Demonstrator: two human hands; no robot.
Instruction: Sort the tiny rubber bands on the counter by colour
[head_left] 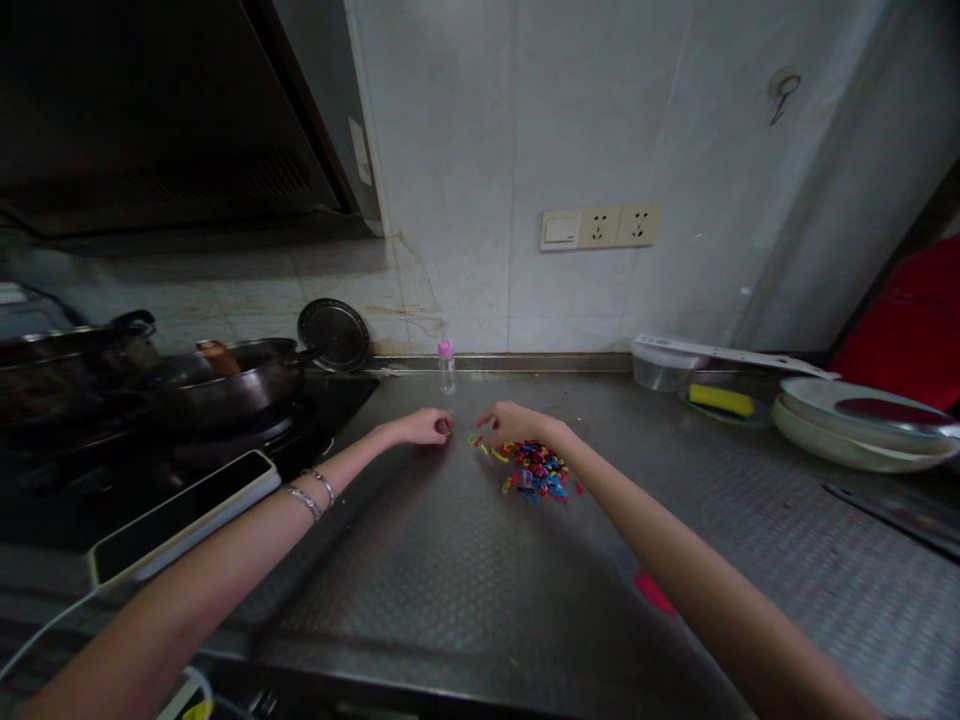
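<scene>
Red, yellow and blue pieces (538, 470) heaped mid-frame on the steel counter (420, 600), just below and right of the right hand (517, 422), the nearer one. No common long axis. Right fingers loosely bent, tips apart. Left hand (421, 428) curled, yellow speck (448, 433) at its fingertips; can't tell if pinched. Pink-capped bottle (447, 374) upright behind it, contents unreadable. Clear dish (759, 417), right of frame: yellow block (721, 401) in it.
</scene>
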